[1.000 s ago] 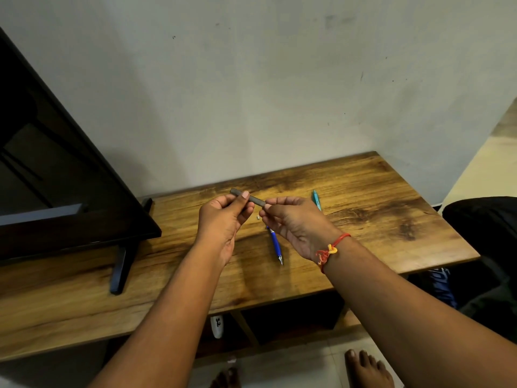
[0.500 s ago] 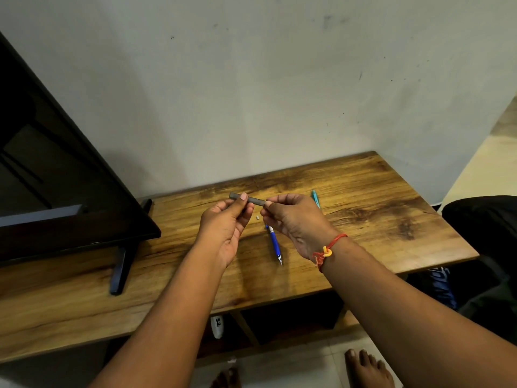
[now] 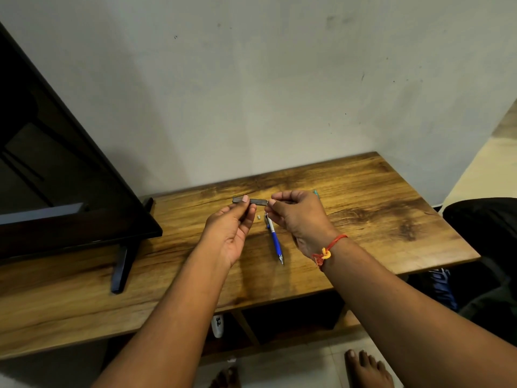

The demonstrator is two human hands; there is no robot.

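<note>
- Stick (image 3: 256, 201), grey, lies level between my two hands over the table (image 3: 377, 219).
- Left hand (image 3: 229, 233) pinches it near its 9 o'clock end, thumb on top.
- Right hand (image 3: 299, 217) pinches its 3 o'clock end, fingers curled.
- Blue pen (image 3: 275, 239) lies at its 6 o'clock.

Single head-worn wide-angle view, facing forward and steeply down along the person's own forearms. The left hand (image 3: 226, 233) and right hand (image 3: 302, 217) sit near mid-frame, close above the table (image 3: 377, 214). The wall (image 3: 279, 93) fills the upper half and bare feet (image 3: 366, 368) mark the lower edge.
</note>
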